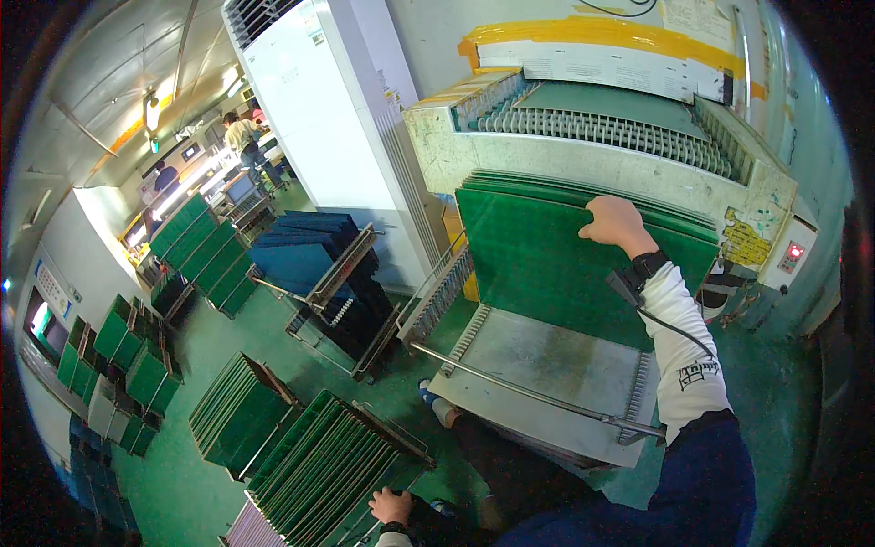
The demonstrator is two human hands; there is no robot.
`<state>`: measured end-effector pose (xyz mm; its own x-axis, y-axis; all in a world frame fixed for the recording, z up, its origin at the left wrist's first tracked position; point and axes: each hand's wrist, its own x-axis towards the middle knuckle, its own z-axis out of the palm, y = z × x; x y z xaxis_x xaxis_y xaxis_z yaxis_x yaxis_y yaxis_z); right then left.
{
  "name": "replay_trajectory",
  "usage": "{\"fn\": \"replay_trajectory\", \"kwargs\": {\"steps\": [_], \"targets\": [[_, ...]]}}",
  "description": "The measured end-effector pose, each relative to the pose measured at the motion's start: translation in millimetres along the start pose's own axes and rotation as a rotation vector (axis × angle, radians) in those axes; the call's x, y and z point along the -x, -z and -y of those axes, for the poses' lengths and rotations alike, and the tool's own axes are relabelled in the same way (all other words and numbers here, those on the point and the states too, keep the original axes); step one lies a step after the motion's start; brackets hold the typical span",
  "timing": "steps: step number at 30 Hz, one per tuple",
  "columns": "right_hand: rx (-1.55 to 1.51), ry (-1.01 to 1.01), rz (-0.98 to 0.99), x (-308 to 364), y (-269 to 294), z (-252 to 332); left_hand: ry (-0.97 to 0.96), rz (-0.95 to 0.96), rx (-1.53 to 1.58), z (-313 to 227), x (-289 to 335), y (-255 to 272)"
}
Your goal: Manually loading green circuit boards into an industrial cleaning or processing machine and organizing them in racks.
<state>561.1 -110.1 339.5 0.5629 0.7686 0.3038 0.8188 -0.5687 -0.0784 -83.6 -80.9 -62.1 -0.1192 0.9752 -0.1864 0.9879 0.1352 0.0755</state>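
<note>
My right hand (615,225) reaches forward with its fingers closed over the top edge of a large green panel (547,251). That panel is the front one of several standing nearly upright in a metal rack (538,387) with coiled side guides. Low in the picture, my left hand (390,504) is closed beside a second rack of upright green panels (328,465); what its fingers hold, if anything, cannot be made out. A strapped-on dark device with a cable (629,284) sits on my right forearm.
Behind the panels stands a roller machine (592,141) with a control box (786,252) at its right. A rack of dark blue panels (310,260) stands left, near a tall white cabinet (319,109). More green-panel racks (146,356) line the floor; a person (244,141) is far off.
</note>
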Motion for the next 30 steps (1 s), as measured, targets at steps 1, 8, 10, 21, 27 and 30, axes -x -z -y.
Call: {"fn": "replay_trajectory", "kwargs": {"steps": [1, 8, 10, 21, 27, 30], "targets": [[0.003, 0.000, 0.003, -0.1, 0.0, -0.1, -0.002, 0.000, 0.002, -0.1, -0.4, -0.1], [-0.003, -0.050, 0.062, 1.0, 6.6, 4.6, -0.007, -0.005, -0.003, 3.7, -3.1, -5.5], [0.008, -0.063, 0.085, 1.0, 8.6, 6.3, -0.007, -0.004, -0.002, 3.8, -3.4, -5.8], [0.003, -0.006, -0.005, 0.2, -0.3, -0.9, 0.001, 0.022, -0.010, 2.1, -3.6, -3.4], [0.010, -0.055, 0.078, 0.2, 5.7, 4.9, 0.009, 0.037, -0.008, 1.6, -3.5, -2.7], [0.007, -0.026, 0.027, 0.9, 3.5, 3.6, 0.012, 0.034, -0.006, 2.7, -4.0, -3.1]]}}
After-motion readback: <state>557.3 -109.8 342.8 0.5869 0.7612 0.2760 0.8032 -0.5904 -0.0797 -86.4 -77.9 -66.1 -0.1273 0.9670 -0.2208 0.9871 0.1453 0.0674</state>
